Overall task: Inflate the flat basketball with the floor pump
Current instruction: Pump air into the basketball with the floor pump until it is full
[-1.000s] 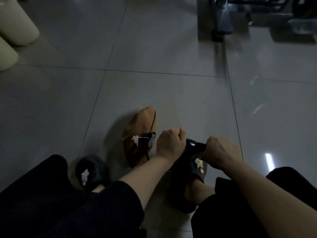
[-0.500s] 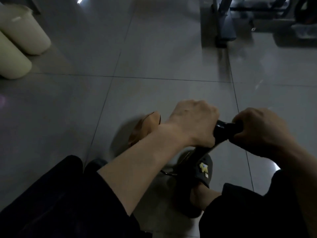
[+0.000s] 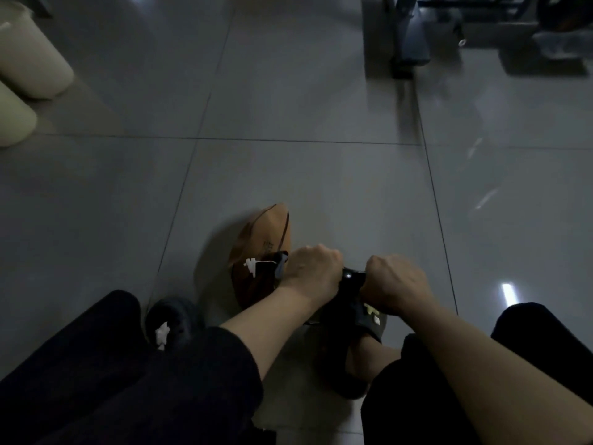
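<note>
- Pumping looks under way, though the basketball (image 3: 261, 252) is plainly far from round: it lies collapsed into a folded, pointed shape on the floor tiles (image 3: 288, 175), so most of the inflating is left to do.
- Basketball sits just left of the hands and a little farther off, near the person's feet; its long axis runs from near to far, with the pointed tip aimed away and slightly right.
- A dark fitting with a white tag (image 3: 253, 266) sits on the ball's near part; in this dim view it is probably the pump's connector at the valve, but I cannot be sure.
- Left hand (image 3: 313, 268) is clenched around the left end of the pump handle (image 3: 351, 277); right hand (image 3: 396, 284) is clenched around the right end.
- Handle is low, close above the right slipper (image 3: 369, 319), which suggests the bottom of a stroke.
- Left slipper (image 3: 170, 319) rests near-left of the ball.
</note>
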